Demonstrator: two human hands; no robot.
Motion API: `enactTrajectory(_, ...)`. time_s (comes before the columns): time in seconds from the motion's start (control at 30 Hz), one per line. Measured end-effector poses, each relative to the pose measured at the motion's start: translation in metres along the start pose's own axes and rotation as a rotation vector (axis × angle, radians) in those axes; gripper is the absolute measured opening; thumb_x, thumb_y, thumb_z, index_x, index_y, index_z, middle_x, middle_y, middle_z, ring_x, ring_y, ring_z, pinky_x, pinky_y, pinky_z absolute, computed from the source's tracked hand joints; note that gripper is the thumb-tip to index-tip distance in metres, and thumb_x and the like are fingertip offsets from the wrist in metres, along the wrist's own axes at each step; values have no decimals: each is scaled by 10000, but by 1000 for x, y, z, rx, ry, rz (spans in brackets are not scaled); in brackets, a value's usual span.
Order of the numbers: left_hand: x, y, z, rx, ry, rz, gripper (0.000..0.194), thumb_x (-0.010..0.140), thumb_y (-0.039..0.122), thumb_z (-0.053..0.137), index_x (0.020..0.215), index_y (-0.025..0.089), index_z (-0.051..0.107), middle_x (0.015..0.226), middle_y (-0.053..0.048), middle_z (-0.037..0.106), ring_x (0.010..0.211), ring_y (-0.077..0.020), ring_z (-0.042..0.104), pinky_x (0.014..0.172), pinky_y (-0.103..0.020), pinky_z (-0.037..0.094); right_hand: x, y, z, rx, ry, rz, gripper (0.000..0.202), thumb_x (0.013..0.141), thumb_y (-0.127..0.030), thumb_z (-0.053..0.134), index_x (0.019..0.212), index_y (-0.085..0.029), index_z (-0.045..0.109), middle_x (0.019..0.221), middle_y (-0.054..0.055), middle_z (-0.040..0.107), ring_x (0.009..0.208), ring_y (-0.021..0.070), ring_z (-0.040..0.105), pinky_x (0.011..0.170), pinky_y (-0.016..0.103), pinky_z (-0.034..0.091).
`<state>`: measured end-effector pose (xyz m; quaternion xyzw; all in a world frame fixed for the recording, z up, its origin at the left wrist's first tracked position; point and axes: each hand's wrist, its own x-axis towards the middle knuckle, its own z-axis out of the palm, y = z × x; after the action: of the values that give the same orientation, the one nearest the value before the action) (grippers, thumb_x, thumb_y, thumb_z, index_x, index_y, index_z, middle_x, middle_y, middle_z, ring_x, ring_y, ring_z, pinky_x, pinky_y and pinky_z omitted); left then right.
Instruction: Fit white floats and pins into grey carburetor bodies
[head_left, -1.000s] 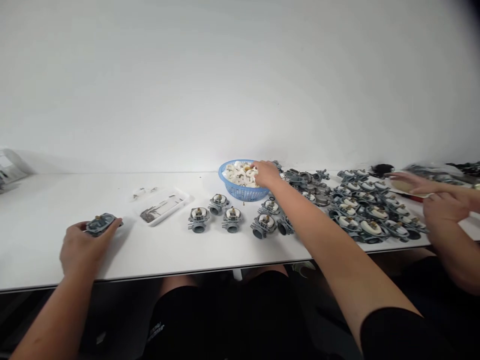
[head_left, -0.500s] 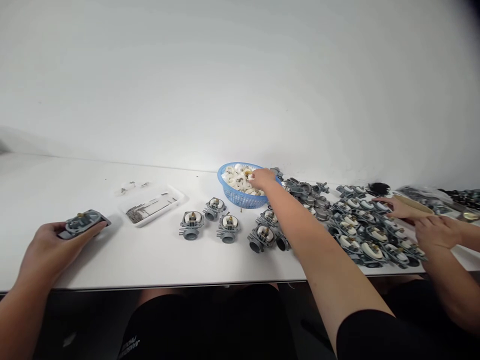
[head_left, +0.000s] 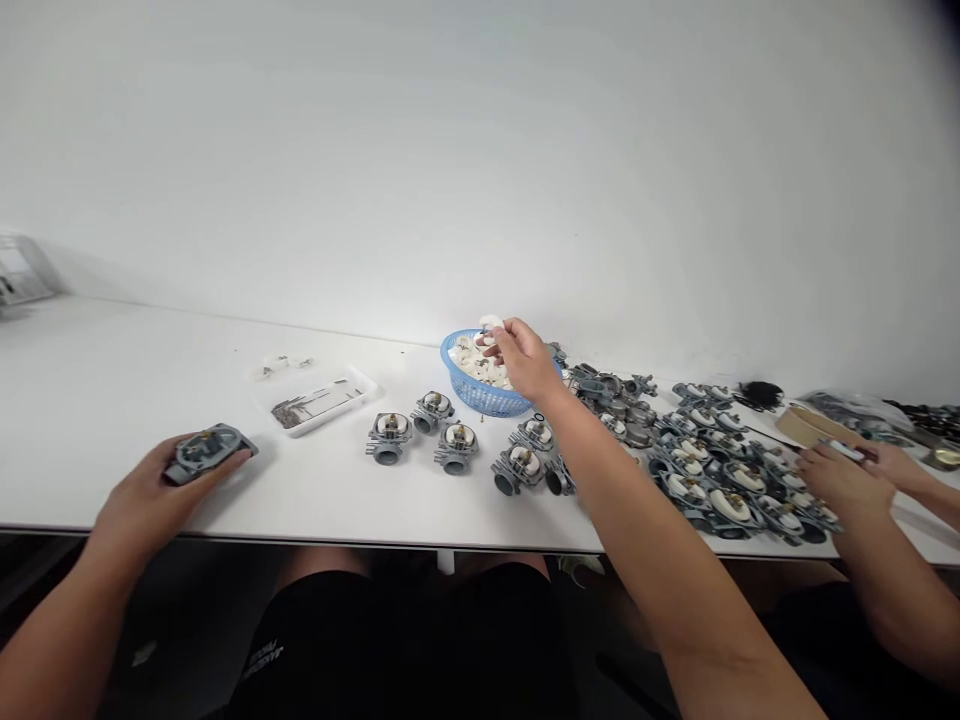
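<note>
My left hand (head_left: 154,495) is wrapped round a grey carburetor body (head_left: 210,452), its open bowl side facing up, near the table's front left. Over the blue basket (head_left: 491,398), my right hand (head_left: 527,360) pinches a white carburetor float (head_left: 491,322) between thumb and fingers. More white floats (head_left: 472,362) fill the basket. Between my hands stand several carburetors with white floats fitted, among them one at the left (head_left: 390,438) and one in the middle (head_left: 457,447). A white tray (head_left: 307,428) of thin metal pins lies right of the held carburetor.
Three loose floats (head_left: 281,364) lie behind the tray. Many carburetors (head_left: 731,470) crowd the right side of the table. A co-worker's hands (head_left: 847,475) work there beside a cardboard piece (head_left: 814,428). The table's front edge (head_left: 420,545) runs below.
My right hand has risen out of the basket with a white float. The left hand still holds the carburetor. The view has shifted slightly, and the co-worker's hands have moved.
</note>
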<state>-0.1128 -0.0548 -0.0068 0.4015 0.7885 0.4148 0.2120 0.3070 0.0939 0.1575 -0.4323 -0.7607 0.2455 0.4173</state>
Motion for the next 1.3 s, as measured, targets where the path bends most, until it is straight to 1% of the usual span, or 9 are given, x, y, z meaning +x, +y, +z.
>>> enactTrajectory(0.1,-22,23,7,186,162,-31,717,584,847,659,1014,276,603,956,-55,727,1055,-413,686,774,-470,510,-17,-23,18,176,-43,-67,323,1026,-527,362,1061,-222,464,1238,93,654,1108,156,629,865,259,510)
enactTrajectory(0.23,-47,43,24,199,105,-30,685,613,844,687,1001,282,622,922,-29,735,917,-343,701,745,-417,555,-43,-41,45,253,-77,-193,326,1020,-536,425,1104,-237,523,1215,63,602,1095,155,589,862,255,514)
enactTrajectory(0.47,-75,65,59,150,-68,210,621,753,807,627,1123,308,611,1031,-19,750,1000,-318,695,790,-368,514,-78,-39,106,244,-108,-343,251,1044,-438,479,1128,-228,588,1107,62,644,975,178,606,915,333,502)
enactTrajectory(0.6,-74,68,68,167,-80,255,727,766,774,635,1273,267,515,1132,-54,731,1052,-340,682,859,-410,505,-83,-34,136,30,-168,-490,194,1051,-333,483,1154,-221,605,1289,97,658,1233,239,581,1062,416,451)
enactTrajectory(0.7,-71,65,69,199,-140,396,607,855,660,580,1283,236,508,1171,-72,717,1092,-342,673,939,-446,482,-80,-34,151,-275,-248,-613,223,1052,-228,446,1176,-197,629,1411,111,608,1456,295,400,1195,527,295)
enactTrajectory(0.8,-71,62,71,265,-122,452,469,896,616,528,1140,217,567,1094,-83,717,1056,-347,673,942,-474,478,-76,-37,158,-486,-285,-642,234,1035,-218,486,1178,-201,670,1481,115,542,1513,336,279,1214,578,215)
enactTrajectory(0.87,-72,62,72,286,-94,444,471,892,628,535,1117,216,577,1088,-88,712,1050,-351,669,935,-483,484,-74,-40,158,-554,-257,-622,205,1015,-259,556,1154,-216,700,1451,130,541,1441,352,353,1174,565,261)
enactTrajectory(1.07,-75,61,74,220,-48,381,782,843,691,595,1421,192,425,1295,-152,662,1189,-380,639,1015,-515,485,-70,-44,152,-543,-298,-531,220,1040,-306,537,1175,-209,681,1167,99,679,1099,277,561,947,433,391)
enactTrajectory(1.3,-76,57,70,129,-97,368,971,776,793,616,1503,221,320,1402,-156,604,1272,-380,603,1058,-534,477,-59,-44,152,-478,-459,-484,235,1060,-263,489,1239,-186,621,1008,74,740,914,234,648,844,345,390)
